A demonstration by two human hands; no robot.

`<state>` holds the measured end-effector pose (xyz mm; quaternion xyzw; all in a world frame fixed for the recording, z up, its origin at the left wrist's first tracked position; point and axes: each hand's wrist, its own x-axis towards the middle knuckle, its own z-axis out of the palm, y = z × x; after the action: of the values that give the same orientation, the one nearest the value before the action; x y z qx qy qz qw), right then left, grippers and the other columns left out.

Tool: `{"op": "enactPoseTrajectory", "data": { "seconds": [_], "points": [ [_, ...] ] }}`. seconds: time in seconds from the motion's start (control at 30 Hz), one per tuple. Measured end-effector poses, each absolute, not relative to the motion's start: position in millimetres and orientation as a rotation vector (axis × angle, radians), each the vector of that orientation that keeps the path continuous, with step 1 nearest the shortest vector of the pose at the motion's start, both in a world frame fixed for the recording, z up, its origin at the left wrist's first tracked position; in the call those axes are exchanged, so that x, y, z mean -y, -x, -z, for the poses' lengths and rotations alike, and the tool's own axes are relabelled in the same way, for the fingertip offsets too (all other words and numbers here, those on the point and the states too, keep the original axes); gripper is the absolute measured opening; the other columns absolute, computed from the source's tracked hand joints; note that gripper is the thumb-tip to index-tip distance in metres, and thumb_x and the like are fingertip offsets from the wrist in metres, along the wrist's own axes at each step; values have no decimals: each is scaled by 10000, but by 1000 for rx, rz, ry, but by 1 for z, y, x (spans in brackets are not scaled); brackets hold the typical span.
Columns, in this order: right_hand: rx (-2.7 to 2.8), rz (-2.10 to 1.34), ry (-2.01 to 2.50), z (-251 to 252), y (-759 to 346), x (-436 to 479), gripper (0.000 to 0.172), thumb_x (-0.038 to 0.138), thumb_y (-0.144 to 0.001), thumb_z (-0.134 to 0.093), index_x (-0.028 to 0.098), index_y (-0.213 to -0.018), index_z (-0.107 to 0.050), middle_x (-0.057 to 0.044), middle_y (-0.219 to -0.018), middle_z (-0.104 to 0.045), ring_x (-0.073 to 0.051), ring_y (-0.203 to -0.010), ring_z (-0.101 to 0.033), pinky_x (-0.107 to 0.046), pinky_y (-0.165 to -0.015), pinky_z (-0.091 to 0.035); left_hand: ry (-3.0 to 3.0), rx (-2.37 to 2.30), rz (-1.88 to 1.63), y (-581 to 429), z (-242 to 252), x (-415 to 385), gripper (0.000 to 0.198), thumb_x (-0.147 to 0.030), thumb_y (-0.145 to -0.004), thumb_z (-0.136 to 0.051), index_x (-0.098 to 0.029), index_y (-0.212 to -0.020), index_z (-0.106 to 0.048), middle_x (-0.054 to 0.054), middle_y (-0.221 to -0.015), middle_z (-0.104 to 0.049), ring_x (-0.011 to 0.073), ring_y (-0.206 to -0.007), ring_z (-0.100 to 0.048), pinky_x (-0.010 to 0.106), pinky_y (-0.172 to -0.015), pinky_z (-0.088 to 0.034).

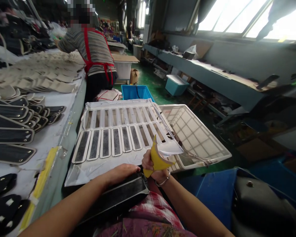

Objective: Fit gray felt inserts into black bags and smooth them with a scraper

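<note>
A curled yellow piece [160, 160] is gripped in my right hand [150, 164], which wears a bracelet and hangs just past the lower right edge of a white slotted board. My left hand [122, 172] lies over a black padded item [123, 194] on my lap; its fingertips point toward the yellow piece, and whether they grip the black item is hidden. Several dark strips with pale borders [105, 142] rest in the front row of the white slotted board [88, 176], whose back row shows open slots.
Left, a long table [71, 121] bears stacks of dark and beige pieces. A white crate [199, 138] stands right of the board, a blue bin [136, 91] behind it. A person in red straps [98, 49] leans over the table. Blue material [212, 187] lies lower right.
</note>
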<state>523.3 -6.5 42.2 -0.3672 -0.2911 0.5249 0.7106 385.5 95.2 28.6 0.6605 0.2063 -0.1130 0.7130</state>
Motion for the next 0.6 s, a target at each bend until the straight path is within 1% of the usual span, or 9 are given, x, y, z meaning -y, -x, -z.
{"op": "enactPoseTrajectory", "data": {
  "seconds": [0.07, 0.17, 0.33, 0.43, 0.5, 0.53, 0.6],
  "points": [
    [569, -1212, 676, -38, -517, 5, 462, 608, -761, -498, 176, -601, -464, 85, -454, -253, -38, -348, -218, -185, -366, -155, -1560, -352, 323, -388, -22, -89, 457, -511, -810, -468, -182, -1079, -635, 17, -1036, -666, 210, -983, -561, 294, -895, -388],
    [537, -1240, 648, -29, -513, 5, 472, 616, -746, -518, 168, -600, -496, 85, -446, -261, -36, -346, -216, -187, -366, -162, -1591, -350, 358, -390, -15, -85, 409, -435, -816, -458, -176, -1071, -645, -5, -921, -687, 183, -834, -586, 268, -792, -424],
    [577, -1257, 663, -21, -513, 6, 538, 660, -758, -458, 157, -583, -532, 80, -430, -260, -44, -337, -227, -198, -359, -178, -1663, -342, 405, -392, -10, -92, 340, -281, -772, -457, -217, -1035, -662, -41, -899, -679, 162, -823, -578, 240, -787, -413],
    [604, -1260, 741, -24, -511, 5, 546, 670, -729, -489, 154, -555, -533, 75, -414, -282, -49, -328, -241, -201, -341, -163, -1746, -387, 445, -395, -10, -94, 300, -254, -741, -458, -197, -928, -686, -35, -781, -664, 157, -723, -572, 241, -719, -424],
    [654, -1255, 824, -27, -508, 6, 545, 638, -767, -471, 148, -540, -540, 68, -391, -292, -55, -318, -259, -208, -330, -162, -1785, -422, 443, -396, -11, -91, 260, -247, -731, -465, -163, -835, -688, -14, -705, -640, 162, -666, -556, 256, -675, -427],
    [678, -1241, 870, -28, -506, 7, 547, 613, -799, -446, 144, -535, -545, 65, -381, -292, -58, -316, -265, -212, -330, -165, -1796, -429, 430, -396, -10, -89, 246, -240, -730, -466, -151, -811, -682, -2, -702, -634, 168, -669, -553, 263, -673, -428],
    [724, -1185, 965, -31, -500, 10, 560, 565, -854, -393, 138, -528, -551, 59, -373, -298, -59, -324, -272, -218, -344, -180, -1815, -427, 381, -397, -10, -84, 227, -215, -730, -466, -136, -802, -666, 23, -768, -641, 185, -745, -556, 267, -718, -431]
  ]
}}
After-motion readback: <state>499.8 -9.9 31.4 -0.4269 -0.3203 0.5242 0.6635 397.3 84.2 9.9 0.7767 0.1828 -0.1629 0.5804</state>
